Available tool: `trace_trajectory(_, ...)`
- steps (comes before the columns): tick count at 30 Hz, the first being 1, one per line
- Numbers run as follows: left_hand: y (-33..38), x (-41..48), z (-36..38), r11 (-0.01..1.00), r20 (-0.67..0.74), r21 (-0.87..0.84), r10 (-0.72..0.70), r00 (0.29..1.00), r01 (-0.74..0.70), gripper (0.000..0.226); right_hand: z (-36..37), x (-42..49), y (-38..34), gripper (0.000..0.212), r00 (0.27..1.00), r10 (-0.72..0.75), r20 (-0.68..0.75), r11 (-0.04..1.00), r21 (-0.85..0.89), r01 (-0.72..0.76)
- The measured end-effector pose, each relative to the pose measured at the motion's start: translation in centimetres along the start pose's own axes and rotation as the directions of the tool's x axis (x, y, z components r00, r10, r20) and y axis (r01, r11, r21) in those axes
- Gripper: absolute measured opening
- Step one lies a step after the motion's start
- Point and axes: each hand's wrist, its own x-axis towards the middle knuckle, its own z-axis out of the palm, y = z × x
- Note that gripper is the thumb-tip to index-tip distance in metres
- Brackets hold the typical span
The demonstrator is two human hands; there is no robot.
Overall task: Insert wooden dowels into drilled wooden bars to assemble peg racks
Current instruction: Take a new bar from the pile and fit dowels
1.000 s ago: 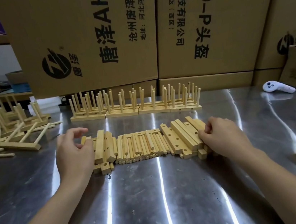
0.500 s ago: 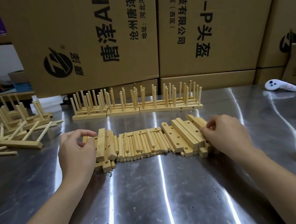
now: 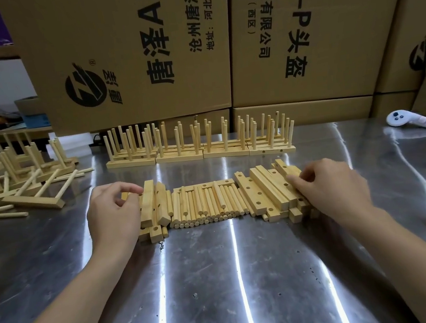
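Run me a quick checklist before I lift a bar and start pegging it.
1. Loose dowels lie between both hands, in reach: ok.
2. Drilled bars are stacked at both ends of the pile, with holes visible: ok.
3. Left hand has a fingertip touching an upturned left bar; firm grip: cannot tell.
4. Right hand has fingers curled on the right stack; single bar isolated: cannot tell.
5. Finished racks stand behind, apart from the pile: ok.
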Motion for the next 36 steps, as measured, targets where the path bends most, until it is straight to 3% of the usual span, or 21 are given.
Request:
trace_trajectory(4, 0.0, -0.1, 0.0, 1.000, -0.006, 0.002, -0.013, 1.000, 0.013, 0.031, 0.1, 0.0, -0.2, 0.024, 0.997, 0.072, 0.033, 0.995, 0.068, -0.074)
trace_trajectory(8, -0.1, 0.0, -0.1, 0.998, -0.012, 0.056, -0.001, 1.000, 0.002, 0.030, -0.3, 0.0, -0.4, 0.022, 0.980, 0.067, -0.188, 0.990, 0.135, -0.042)
trace_trajectory(10, -0.1, 0.0, -0.1, 0.997, -0.019, 0.082, 0.006, 1.000, -0.004, 0.029, -1.3, 0.2, -0.8, 0.019, 0.974, 0.026, -0.223, 0.954, 0.297, 0.042)
trace_trajectory(12, -0.1, 0.1, -0.1, 0.995, -0.027, 0.097, 0.010, 1.000, -0.007, 0.029, -2.1, 0.0, -1.7, 0.018, 0.990, -0.111, -0.091, 0.830, 0.540, 0.143)
trace_trajectory(14, -0.1, 0.1, -0.1, 0.994, -0.035, 0.113, 0.013, 0.999, -0.009, 0.029, -2.4, -0.6, -3.0, 0.020, 0.940, -0.321, 0.118, 0.754, 0.633, 0.178)
trace_trajectory(16, -0.2, 0.3, -0.1, 0.992, -0.038, 0.125, 0.017, 0.999, -0.012, 0.029, -1.9, -1.6, -4.2, 0.027, 0.840, -0.461, 0.287, 0.758, 0.619, 0.205)
trace_trajectory(19, -0.3, 0.4, -0.1, 0.990, -0.039, 0.138, 0.015, 0.999, -0.010, 0.030, -0.2, -2.9, -5.2, 0.035, 0.719, -0.568, 0.400, 0.782, 0.535, 0.320)
trace_trajectory(23, -0.3, 0.3, 0.0, 0.985, -0.041, 0.170, 0.037, 0.998, -0.030, 0.031, 1.3, -3.5, -5.7, 0.038, 0.751, -0.597, 0.284, 0.796, 0.329, 0.508)
trace_trajectory(27, -0.1, 0.0, -0.1, 0.979, -0.019, 0.173, 0.111, 0.994, -0.106, 0.031, 1.1, -3.5, -5.6, 0.043, 0.718, -0.639, 0.275, 0.752, 0.419, 0.509)
trace_trajectory(31, 0.6, -1.0, 0.1, 0.898, 0.131, 0.294, 0.303, 0.944, -0.328, 0.023, 1.5, -4.2, -6.3, 0.031, 0.677, -0.672, 0.300, 0.723, 0.463, 0.513)
trace_trajectory(33, 0.7, -1.4, 0.2, 0.788, 0.320, 0.365, 0.394, 0.861, -0.496, 0.017, 1.5, -4.3, -6.4, 0.037, 0.689, -0.665, 0.288, 0.731, 0.439, 0.522)
trace_trajectory(36, 0.2, -1.4, 0.1, 0.617, 0.557, 0.445, 0.377, 0.740, -0.649, 0.034, 1.4, -4.3, -6.3, 0.050, 0.709, -0.655, 0.259, 0.740, 0.407, 0.535)
